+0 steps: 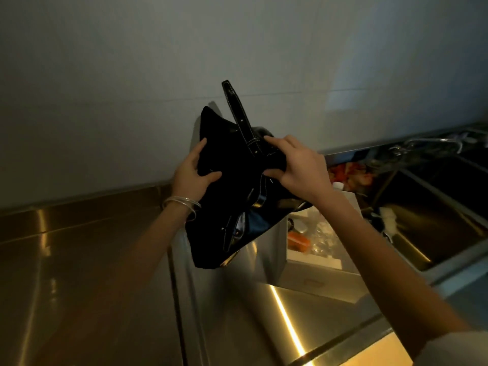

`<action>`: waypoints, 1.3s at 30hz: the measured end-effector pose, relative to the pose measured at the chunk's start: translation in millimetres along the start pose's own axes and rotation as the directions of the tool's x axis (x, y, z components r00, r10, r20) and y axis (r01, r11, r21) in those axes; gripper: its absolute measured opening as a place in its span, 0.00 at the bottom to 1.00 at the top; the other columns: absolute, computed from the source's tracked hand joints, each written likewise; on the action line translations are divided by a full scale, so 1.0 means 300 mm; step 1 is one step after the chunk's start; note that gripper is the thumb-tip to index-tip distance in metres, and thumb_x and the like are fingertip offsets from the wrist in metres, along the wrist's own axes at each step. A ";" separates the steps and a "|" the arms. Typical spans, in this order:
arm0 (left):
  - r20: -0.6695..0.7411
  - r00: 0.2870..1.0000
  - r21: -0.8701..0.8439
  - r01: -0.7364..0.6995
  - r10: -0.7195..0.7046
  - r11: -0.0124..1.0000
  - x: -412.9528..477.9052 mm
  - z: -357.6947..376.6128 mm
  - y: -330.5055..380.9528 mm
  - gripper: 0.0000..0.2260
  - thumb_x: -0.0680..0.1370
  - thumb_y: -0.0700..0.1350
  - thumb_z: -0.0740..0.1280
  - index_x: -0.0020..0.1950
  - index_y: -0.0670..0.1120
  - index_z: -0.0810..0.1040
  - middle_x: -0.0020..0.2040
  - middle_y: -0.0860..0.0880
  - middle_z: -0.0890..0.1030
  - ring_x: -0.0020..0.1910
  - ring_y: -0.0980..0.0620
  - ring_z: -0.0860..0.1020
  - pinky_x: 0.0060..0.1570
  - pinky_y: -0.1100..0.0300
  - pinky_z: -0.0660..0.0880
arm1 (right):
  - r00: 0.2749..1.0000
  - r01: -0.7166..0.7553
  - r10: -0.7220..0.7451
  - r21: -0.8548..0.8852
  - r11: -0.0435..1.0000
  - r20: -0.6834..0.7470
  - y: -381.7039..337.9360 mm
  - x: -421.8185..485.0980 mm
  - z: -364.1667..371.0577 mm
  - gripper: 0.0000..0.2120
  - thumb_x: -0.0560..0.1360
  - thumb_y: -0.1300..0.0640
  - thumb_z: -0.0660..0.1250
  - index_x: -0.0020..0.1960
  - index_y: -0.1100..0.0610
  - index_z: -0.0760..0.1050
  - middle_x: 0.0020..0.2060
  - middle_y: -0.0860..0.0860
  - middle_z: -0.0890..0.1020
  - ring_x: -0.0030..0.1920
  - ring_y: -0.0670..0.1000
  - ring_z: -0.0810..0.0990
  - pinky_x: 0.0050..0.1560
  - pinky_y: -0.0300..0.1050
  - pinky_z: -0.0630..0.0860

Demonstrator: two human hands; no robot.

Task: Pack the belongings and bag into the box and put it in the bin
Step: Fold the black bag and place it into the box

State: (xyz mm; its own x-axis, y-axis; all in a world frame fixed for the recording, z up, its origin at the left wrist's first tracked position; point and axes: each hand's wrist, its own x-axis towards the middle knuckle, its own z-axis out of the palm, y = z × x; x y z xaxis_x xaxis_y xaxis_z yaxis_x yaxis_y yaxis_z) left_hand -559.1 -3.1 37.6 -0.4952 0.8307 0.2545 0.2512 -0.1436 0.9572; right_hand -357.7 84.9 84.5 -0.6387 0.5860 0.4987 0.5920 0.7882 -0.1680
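Head view, left hand [194, 175] and right hand [298, 167] grip black bag [232, 186] above white box [314, 262], no legible writing

Both arms extend forward and upward from the lower edge of the view, forearms bare. The left hand [191, 173] is raised at centre left, palm turned inward, thumb pointing right and fingers [201, 144] extended upward, closed on a black bag [229, 196]. Bangles [182, 203] encircle the left wrist. The right hand [297, 169] is level with the left, knuckles toward the camera, fingers curled down, clamping the same bag from the right side
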 end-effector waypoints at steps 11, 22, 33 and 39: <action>0.254 0.967 0.052 -0.014 0.001 0.999 -0.060 0.667 0.003 0.32 0.72 0.33 0.69 0.72 0.49 0.62 0.69 0.46 0.71 0.67 0.49 0.69 0.62 0.62 0.66 | 0.915 -0.403 0.404 0.021 0.915 -0.014 0.445 -0.321 -0.061 0.31 0.69 0.50 0.71 0.69 0.50 0.63 0.59 0.54 0.74 0.56 0.58 0.75 0.49 0.60 0.76; 0.355 0.922 0.388 0.004 -0.153 0.922 -0.002 0.885 -0.119 0.22 0.73 0.40 0.70 0.66 0.46 0.72 0.64 0.43 0.76 0.62 0.47 0.74 0.61 0.56 0.70 | 0.853 -0.495 0.479 0.030 0.868 0.205 0.631 -0.479 0.126 0.29 0.71 0.50 0.69 0.69 0.50 0.63 0.58 0.54 0.73 0.57 0.57 0.74 0.51 0.55 0.75; 0.759 0.563 0.451 -0.092 -0.327 0.888 -0.116 0.621 -0.012 0.37 0.68 0.57 0.71 0.72 0.54 0.59 0.74 0.54 0.57 0.71 0.55 0.58 0.70 0.54 0.59 | 0.876 -0.290 0.325 -0.149 0.945 0.357 0.637 -0.472 0.248 0.24 0.72 0.55 0.68 0.66 0.50 0.67 0.55 0.55 0.73 0.54 0.59 0.75 0.44 0.53 0.75; 0.685 0.713 0.491 -0.304 -0.146 0.816 -0.243 0.699 -0.091 0.32 0.72 0.40 0.71 0.72 0.51 0.61 0.72 0.60 0.54 0.72 0.53 0.59 0.71 0.52 0.61 | 0.778 -0.340 0.174 0.171 0.925 0.604 0.720 -0.486 0.136 0.37 0.71 0.50 0.71 0.73 0.53 0.56 0.65 0.57 0.71 0.64 0.57 0.70 0.61 0.47 0.67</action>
State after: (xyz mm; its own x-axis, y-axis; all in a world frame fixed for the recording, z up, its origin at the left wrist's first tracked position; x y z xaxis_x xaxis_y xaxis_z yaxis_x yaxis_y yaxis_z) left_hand -355.4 53.2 -36.0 0.1800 0.9823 -0.0525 0.7641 -0.1060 0.6363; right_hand -156.9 177.5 -59.3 -0.6906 0.7065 -0.1546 0.6803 0.5620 -0.4705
